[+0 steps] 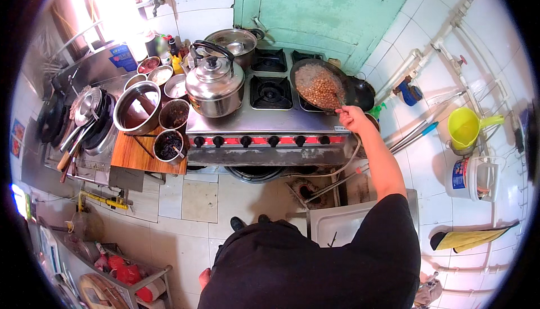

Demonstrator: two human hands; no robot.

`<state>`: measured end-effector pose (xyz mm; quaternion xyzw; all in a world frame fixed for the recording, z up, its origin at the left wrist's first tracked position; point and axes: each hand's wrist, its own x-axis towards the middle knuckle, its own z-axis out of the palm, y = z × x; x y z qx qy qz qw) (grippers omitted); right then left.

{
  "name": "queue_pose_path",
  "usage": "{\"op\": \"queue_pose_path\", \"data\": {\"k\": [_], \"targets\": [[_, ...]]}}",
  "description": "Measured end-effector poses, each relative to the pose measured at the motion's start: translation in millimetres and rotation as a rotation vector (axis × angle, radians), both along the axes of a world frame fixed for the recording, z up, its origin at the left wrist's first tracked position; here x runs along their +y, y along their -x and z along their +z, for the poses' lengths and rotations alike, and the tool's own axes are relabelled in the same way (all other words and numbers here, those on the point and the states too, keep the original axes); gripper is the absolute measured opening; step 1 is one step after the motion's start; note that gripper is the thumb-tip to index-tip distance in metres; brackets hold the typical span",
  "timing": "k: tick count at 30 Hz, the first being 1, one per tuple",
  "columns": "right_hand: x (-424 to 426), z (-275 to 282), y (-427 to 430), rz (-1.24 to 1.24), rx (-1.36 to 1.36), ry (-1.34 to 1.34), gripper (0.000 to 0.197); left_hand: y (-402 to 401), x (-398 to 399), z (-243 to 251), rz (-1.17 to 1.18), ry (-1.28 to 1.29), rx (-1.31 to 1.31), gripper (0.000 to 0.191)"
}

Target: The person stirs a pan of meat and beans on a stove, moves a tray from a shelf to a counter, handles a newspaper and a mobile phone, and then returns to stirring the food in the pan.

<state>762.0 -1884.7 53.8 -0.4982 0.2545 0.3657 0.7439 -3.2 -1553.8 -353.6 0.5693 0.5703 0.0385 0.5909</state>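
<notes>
My right hand (351, 118) is closed around the handle of a metal utensil (338, 98) at the near rim of a dark wok (296, 82). The utensil's lower end sits among light-brown peanuts or beans (318, 87); its head is hidden in them. Pale foam or bubbling liquid covers the far part of the wok's contents. The wok stands over the right-hand burners of a steel gas stove (261, 122). Low beside my body hangs my left hand (205, 278), mostly covered by my dark shirt, so its fingers cannot be made out.
A steel kettle (215, 93) and a lidded pot (249, 58) occupy the stove's left side. Several bowls, including a large steel bowl (119, 112), crowd a wooden board (130, 157). Another black pan (363, 91) lies right of the wok. Below my right arm is a white sink or tray (325, 218).
</notes>
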Motion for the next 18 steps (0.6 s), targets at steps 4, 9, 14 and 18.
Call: {"op": "queue_pose_path", "data": {"k": [4, 9, 14, 18], "targets": [[-9, 28, 3, -0.044, 0.077, -0.122, 0.02, -11, -6, 18, -0.13, 0.037, 0.081, 0.021], [-3, 56, 18, 0.187, -0.178, 0.261, 0.022, -26, -3, 48, -0.811, -0.497, 0.301, 0.023], [11, 69, 39, 0.465, -0.624, 0.903, 0.025, -24, 11, 4, 0.038, 0.12, -0.084, 0.021], [20, 66, 60, 0.747, -0.958, 1.337, 0.031, -22, 11, -6, -0.011, 0.108, -0.095, 0.022]]}}
